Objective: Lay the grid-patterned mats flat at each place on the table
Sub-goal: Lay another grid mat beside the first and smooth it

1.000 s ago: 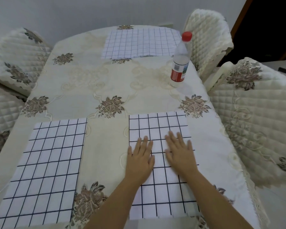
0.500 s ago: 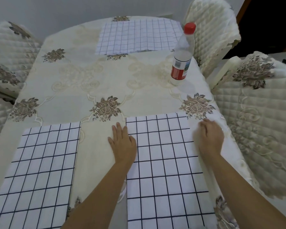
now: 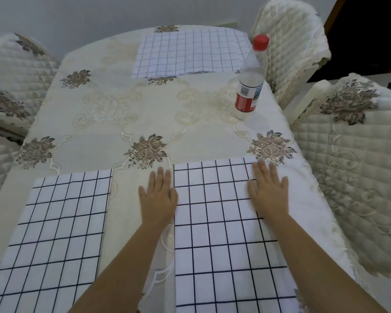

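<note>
Lower right: grid mat (image 3: 221,233), flat on the tablecloth (image 3: 145,114). Left hand (image 3: 159,197) spread palm-down at its left edge, holding nothing; right hand (image 3: 269,190) spread flat on its upper right corner, holding nothing. Lower left: second mat (image 3: 54,240), flat. Top centre: third mat (image 3: 190,53). Upper right: red-capped bottle (image 3: 250,80), upright.

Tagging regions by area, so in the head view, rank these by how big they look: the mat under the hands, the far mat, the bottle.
1. Mat under the hands, though it lies nearest the camera.
2. Far mat.
3. Bottle.
</note>
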The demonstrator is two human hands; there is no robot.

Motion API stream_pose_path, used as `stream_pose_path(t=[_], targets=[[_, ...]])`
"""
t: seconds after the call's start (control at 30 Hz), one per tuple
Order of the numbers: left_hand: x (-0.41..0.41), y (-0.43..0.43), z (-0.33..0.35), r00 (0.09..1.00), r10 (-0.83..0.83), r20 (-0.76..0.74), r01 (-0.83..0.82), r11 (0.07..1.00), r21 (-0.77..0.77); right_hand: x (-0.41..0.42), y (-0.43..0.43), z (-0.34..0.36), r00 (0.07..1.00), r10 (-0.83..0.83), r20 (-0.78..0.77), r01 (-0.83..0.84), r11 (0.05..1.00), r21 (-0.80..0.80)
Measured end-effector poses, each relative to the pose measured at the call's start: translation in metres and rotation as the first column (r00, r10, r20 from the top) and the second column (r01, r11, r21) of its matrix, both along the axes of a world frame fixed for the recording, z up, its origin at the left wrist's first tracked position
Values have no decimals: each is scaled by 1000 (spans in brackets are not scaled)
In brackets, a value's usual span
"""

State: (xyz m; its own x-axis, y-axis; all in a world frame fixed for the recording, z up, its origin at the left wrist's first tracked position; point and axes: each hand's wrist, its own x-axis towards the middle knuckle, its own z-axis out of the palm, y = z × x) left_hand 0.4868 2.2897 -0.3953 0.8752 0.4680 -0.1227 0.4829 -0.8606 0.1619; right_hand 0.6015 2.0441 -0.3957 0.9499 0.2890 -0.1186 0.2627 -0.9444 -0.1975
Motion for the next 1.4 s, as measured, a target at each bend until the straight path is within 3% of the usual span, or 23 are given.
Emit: stream_pose_path(t=[0.2, 0.3, 0.37, 0.43, 0.5, 0.6, 0.87, 1.07, 1.17, 1.27, 1.4], targets=[[-48, 0, -1, 995, 69, 73, -64, 996, -62, -23, -31, 6, 990, -137, 9, 135, 984, 119], [-63, -17, 4, 986, 148, 77, -136, 982, -134, -36, -26, 13, 969, -243, -44, 246, 935, 253], [-62, -36, 12, 983, 148, 105, -127, 974, -185, -47, -10, 20, 964, -256, -76, 267, 927, 263], [-58, -62, 24, 984, 8, 176, 19, 988, -151, -67, 12, 28, 992, -127, -25, 130, 969, 208], [-62, -87, 24, 981, -159, 113, 173, 977, -124, -96, 29, 29, 996, 92, 8, -92, 978, 189], [-89, -102, 14, 977, -204, 66, 211, 971, -111, -138, 16, 20, 970, 233, -74, -226, 970, 90], [-167, -67, -5, 991, -67, 117, 65, 998, 18, -147, -81, 7, 1000, -22, -21, 23, 998, 55], [-182, -90, 6, 945, 57, 324, -2, 986, -167, -170, -67, 19, 970, -231, -74, 241, 951, 194], [-177, -120, 11, 916, -34, 399, 95, 987, -133, -204, -33, 22, 995, -95, 17, 90, 979, 183], [-177, -147, 6, 916, -229, 330, 268, 960, -76, -239, -20, 14, 989, 149, 4, -149, 981, 127], [-192, -145, 5, 957, -241, 162, 256, 963, -81, -242, -50, 4, 996, 79, 38, -81, 995, 57]])
